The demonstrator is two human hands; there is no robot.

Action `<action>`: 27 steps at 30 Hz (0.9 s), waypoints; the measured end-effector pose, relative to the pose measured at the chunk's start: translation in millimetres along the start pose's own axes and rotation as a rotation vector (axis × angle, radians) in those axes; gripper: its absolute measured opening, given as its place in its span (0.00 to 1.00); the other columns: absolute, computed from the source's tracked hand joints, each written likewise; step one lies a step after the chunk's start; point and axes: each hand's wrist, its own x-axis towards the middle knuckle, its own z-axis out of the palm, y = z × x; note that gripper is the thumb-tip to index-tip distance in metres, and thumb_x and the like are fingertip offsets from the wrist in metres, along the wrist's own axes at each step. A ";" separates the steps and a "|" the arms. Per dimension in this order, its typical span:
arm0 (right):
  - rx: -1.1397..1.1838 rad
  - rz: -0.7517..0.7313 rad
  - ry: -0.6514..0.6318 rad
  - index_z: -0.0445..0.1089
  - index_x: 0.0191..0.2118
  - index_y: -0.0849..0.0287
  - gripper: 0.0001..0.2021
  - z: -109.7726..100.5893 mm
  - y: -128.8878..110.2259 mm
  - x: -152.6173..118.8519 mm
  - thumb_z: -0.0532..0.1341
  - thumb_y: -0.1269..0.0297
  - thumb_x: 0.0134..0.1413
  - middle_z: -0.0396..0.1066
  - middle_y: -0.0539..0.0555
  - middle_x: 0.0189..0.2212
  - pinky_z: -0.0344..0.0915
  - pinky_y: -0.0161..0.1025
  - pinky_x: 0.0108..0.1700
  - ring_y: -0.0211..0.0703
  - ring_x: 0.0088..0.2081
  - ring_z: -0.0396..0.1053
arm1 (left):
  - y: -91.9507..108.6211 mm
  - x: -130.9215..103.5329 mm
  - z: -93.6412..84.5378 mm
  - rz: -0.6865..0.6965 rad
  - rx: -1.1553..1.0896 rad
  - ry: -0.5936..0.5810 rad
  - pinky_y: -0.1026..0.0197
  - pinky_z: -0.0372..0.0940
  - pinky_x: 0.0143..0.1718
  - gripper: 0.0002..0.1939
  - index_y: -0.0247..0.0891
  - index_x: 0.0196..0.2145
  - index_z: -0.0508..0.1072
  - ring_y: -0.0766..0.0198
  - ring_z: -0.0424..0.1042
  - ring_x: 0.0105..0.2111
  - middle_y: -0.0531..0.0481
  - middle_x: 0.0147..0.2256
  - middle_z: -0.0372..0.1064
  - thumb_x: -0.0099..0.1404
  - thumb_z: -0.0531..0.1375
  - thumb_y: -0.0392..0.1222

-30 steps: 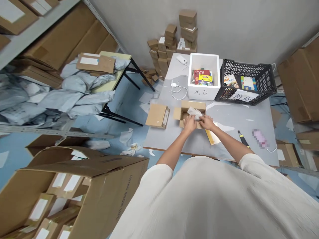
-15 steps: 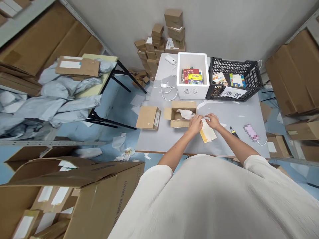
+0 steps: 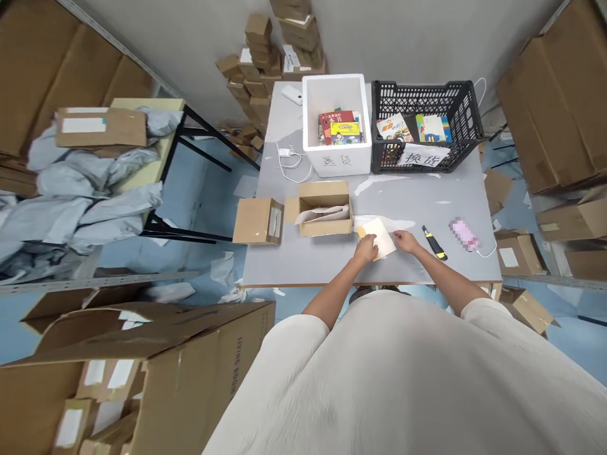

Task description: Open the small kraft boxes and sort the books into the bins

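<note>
Poking from open carton (image 3: 327,229): white sheet (image 3: 322,215)

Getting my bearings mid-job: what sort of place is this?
Probably a parcel storeroom: stacked brown boxes, grey bags piled on a side table, and a black crate holding books.

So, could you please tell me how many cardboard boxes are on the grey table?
2: a closed box on the left and an open box just right of it. A small one behind the white bin could be hidden.
</note>
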 end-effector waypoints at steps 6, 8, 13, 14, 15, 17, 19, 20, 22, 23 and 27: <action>0.153 0.033 -0.054 0.82 0.56 0.54 0.21 27.8 16.6 -4.7 0.60 0.71 0.62 0.84 0.55 0.56 0.74 0.47 0.64 0.50 0.57 0.82 | -13.1 3.8 28.7 -0.144 -0.020 -0.047 0.48 0.65 0.70 0.30 0.37 0.68 0.69 0.47 0.70 0.69 0.35 0.70 0.67 0.70 0.60 0.34; 0.204 0.056 -0.061 0.82 0.57 0.55 0.22 34.7 19.3 -4.8 0.60 0.72 0.61 0.83 0.55 0.58 0.74 0.47 0.64 0.48 0.57 0.82 | -15.6 4.6 36.7 -0.162 -0.059 -0.037 0.50 0.66 0.69 0.31 0.38 0.68 0.70 0.49 0.71 0.68 0.35 0.69 0.68 0.68 0.61 0.34; 0.254 0.094 -0.039 0.82 0.57 0.55 0.22 44.1 24.6 -0.3 0.60 0.71 0.60 0.84 0.56 0.56 0.75 0.45 0.62 0.47 0.57 0.82 | -21.6 6.5 47.7 -0.181 -0.147 0.076 0.52 0.66 0.69 0.30 0.39 0.64 0.70 0.50 0.69 0.69 0.35 0.68 0.66 0.64 0.65 0.33; 0.249 0.109 -0.029 0.82 0.56 0.55 0.21 45.0 26.0 1.0 0.60 0.71 0.60 0.84 0.56 0.56 0.75 0.45 0.62 0.47 0.56 0.82 | -23.0 7.5 48.2 -0.217 -0.161 0.101 0.52 0.66 0.68 0.30 0.39 0.62 0.70 0.50 0.69 0.69 0.35 0.68 0.67 0.63 0.66 0.32; 0.243 0.124 -0.021 0.82 0.56 0.55 0.21 45.7 27.6 2.3 0.61 0.70 0.60 0.84 0.56 0.55 0.75 0.45 0.62 0.48 0.55 0.82 | -24.4 8.8 48.6 -0.262 -0.179 0.118 0.52 0.67 0.67 0.29 0.40 0.61 0.70 0.51 0.70 0.67 0.36 0.66 0.68 0.63 0.66 0.32; 0.228 0.149 -0.015 0.82 0.55 0.55 0.20 46.1 31.8 3.8 0.61 0.68 0.59 0.85 0.56 0.53 0.75 0.47 0.61 0.50 0.54 0.82 | -26.7 12.1 49.8 -0.355 -0.235 0.126 0.53 0.70 0.62 0.26 0.41 0.58 0.70 0.53 0.74 0.62 0.40 0.61 0.72 0.63 0.67 0.32; 0.213 0.182 -0.022 0.82 0.54 0.55 0.20 45.3 36.8 3.1 0.62 0.67 0.58 0.85 0.56 0.52 0.75 0.48 0.62 0.52 0.55 0.82 | -27.6 15.7 52.7 -0.414 -0.350 0.123 0.54 0.72 0.58 0.25 0.42 0.55 0.69 0.56 0.78 0.55 0.44 0.56 0.75 0.63 0.68 0.32; 0.208 0.206 -0.028 0.82 0.54 0.56 0.20 44.5 39.5 1.8 0.62 0.67 0.58 0.85 0.57 0.52 0.74 0.47 0.62 0.53 0.55 0.81 | -27.5 17.7 54.7 -0.428 -0.435 0.128 0.55 0.72 0.56 0.25 0.43 0.54 0.68 0.58 0.78 0.53 0.45 0.54 0.75 0.62 0.69 0.31; 0.215 0.256 -0.039 0.82 0.55 0.56 0.21 42.4 44.8 -2.3 0.63 0.67 0.57 0.84 0.57 0.52 0.73 0.46 0.62 0.54 0.56 0.81 | -26.4 21.6 58.9 -0.442 -0.642 0.157 0.56 0.72 0.54 0.28 0.42 0.54 0.67 0.60 0.79 0.49 0.47 0.51 0.75 0.60 0.71 0.30; 0.229 0.278 -0.043 0.81 0.55 0.56 0.21 41.3 47.3 -4.9 0.64 0.67 0.56 0.84 0.58 0.53 0.73 0.46 0.63 0.54 0.56 0.80 | -25.5 23.6 60.7 -0.452 -0.740 0.176 0.56 0.72 0.54 0.29 0.42 0.54 0.67 0.60 0.79 0.48 0.47 0.49 0.75 0.59 0.72 0.29; 0.328 0.323 -0.055 0.81 0.53 0.56 0.20 37.1 53.8 -13.8 0.65 0.67 0.55 0.83 0.59 0.54 0.72 0.45 0.63 0.55 0.57 0.79 | -20.9 31.1 61.9 -0.438 -0.841 0.199 0.56 0.71 0.51 0.18 0.41 0.47 0.73 0.59 0.77 0.41 0.53 0.39 0.74 0.60 0.71 0.32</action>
